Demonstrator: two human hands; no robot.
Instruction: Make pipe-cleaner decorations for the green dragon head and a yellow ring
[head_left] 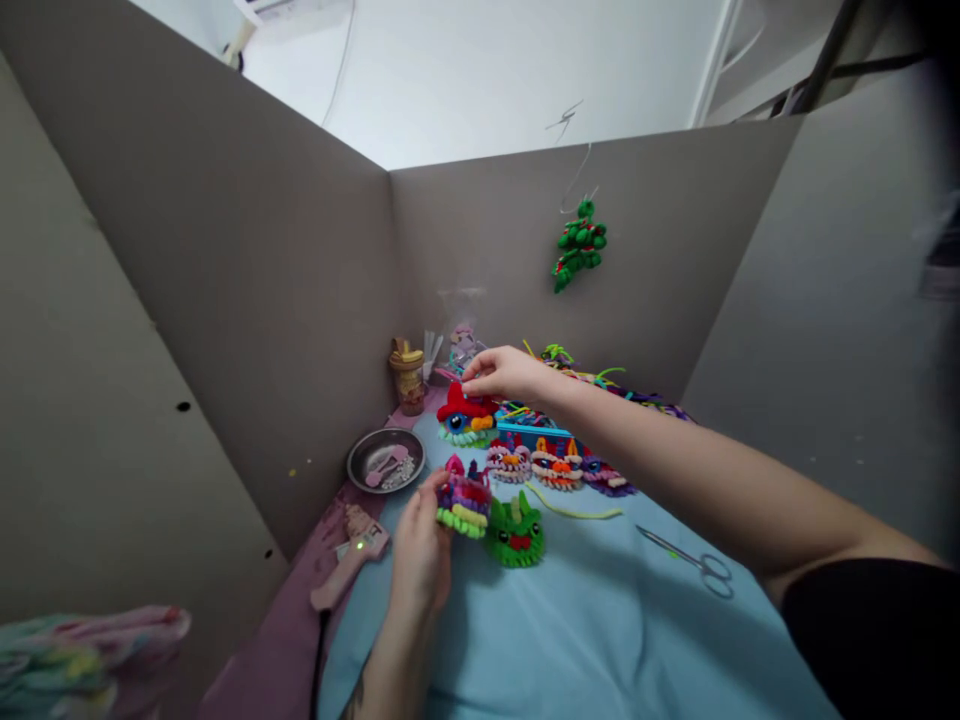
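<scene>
My left hand [422, 545] grips a fuzzy pipe-cleaner animal head [465, 503] in magenta, purple, yellow and lime. Farther back, my right hand [510, 374] pinches the top of a red-topped pipe-cleaner head [466, 418] with blue-ringed eyes; whether it bears any of its weight I cannot tell. Close beside the left hand's piece lies a green pipe-cleaner head [516, 532]. Beyond it stand several similar heads in a row, among them a lilac one [508, 461], an orange-and-cream one [557, 466] and a purple one [606, 476], partly under my right forearm.
A pink glue gun [352, 562] with a lit green light lies at the left, below a metal bowl [385, 434]. Scissors [694, 562] and a yellow-green stem [574, 511] rest on the blue cloth [585, 640]. A lidded cup [409, 380] stands behind; green figures [580, 248] hang on the partition.
</scene>
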